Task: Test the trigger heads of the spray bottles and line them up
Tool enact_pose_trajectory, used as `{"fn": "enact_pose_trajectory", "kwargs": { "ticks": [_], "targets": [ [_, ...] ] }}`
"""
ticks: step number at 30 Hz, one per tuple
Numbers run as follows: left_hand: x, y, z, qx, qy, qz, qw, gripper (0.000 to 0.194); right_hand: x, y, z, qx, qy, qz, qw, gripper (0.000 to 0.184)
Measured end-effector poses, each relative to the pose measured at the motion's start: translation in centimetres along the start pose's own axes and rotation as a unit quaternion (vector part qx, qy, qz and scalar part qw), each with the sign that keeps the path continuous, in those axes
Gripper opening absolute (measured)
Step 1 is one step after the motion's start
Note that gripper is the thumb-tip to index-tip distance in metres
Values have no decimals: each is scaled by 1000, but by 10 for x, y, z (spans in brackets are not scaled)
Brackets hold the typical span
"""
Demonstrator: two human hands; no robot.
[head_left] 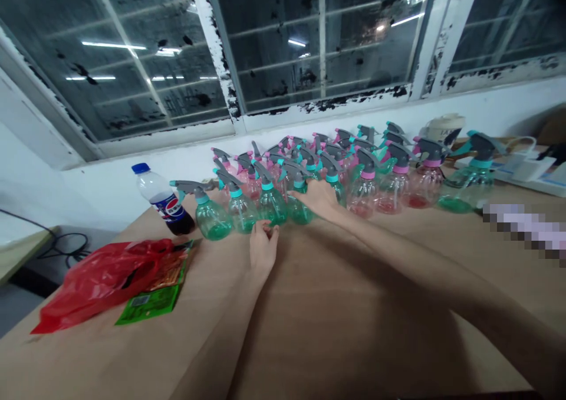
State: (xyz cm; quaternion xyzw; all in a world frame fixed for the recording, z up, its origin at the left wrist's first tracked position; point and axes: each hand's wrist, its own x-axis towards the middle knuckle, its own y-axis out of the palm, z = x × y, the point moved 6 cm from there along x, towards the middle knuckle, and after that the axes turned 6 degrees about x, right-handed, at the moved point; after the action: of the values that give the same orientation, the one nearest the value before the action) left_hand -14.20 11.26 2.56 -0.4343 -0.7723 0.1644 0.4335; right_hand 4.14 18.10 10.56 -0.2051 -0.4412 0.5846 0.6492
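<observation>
- Across the middle of the frame, spray bottles [272,206] crowded the table [318,317], the front ones holding shallow green or pinkish-red liquid.
- At center, the right hand [317,199] was among green bottles — its grip was partly hidden, so I couldn't tell whether it was closed.
- Just lower left, the left hand [263,243] curled loosely, thumb and fingers slightly apart.
- At left, a cola bottle [164,202] held dark liquid.
</observation>
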Motion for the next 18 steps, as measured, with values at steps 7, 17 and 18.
{"fn": "enact_pose_trajectory", "kwargs": {
  "ticks": [7, 17, 18],
  "targets": [
    [-14, -7, -36, -54, 64, 42, 996, 40, -68, -31, -6, -52, -84, -22, 995, 81],
    [-80, 15, -116, -109, 220, 272, 931, 65, -138, -88, -29, 46, -259, -54, 963, 56],
    [-86, 16, -121, -114, 219, 285, 926, 65, -140, -92, -32, 76, -270, -42, 959, 54]
  ]
}}
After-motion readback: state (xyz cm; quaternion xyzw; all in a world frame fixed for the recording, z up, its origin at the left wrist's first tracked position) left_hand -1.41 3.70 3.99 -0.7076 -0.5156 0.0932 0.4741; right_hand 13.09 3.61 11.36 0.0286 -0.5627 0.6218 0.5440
